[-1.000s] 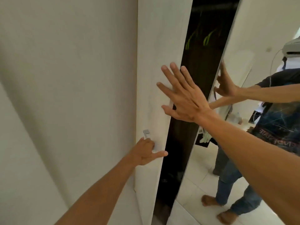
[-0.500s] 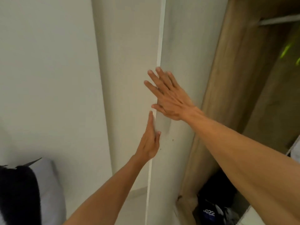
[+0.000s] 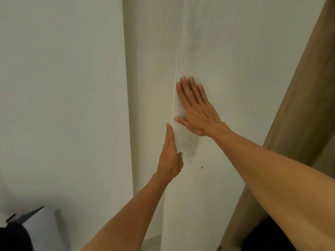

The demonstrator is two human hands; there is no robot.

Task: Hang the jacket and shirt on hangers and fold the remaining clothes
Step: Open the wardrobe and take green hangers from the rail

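Landmark: a white wardrobe door [image 3: 226, 60] fills the middle of the view, with a thin seam down its left edge.
Right hand [image 3: 196, 109]: lies flat on the door's face just right of the seam, with the fingers straight and slightly spread, the thumb out to the left, and nothing held.
Left hand [image 3: 170, 156]: sits below the right hand, edge-on along the door's left edge. Its fingers are straight and together, its thumb touches the door face, and it grips nothing.
Door marks: a grey smudge [image 3: 188, 144] lies between the two hands, with a small dark dot [image 3: 202, 167] below it.
Right of the door: a wood-toned panel [image 3: 299, 115] leans across the frame.
Left of the door: a pale wall [image 3: 63, 87].
Clothes: a dark cloth [image 3: 12, 236] lies far to the lower left of the door, well apart from both hands and beside a pale grey cushion-like shape [image 3: 43, 227]. Which garment it is cannot be told.
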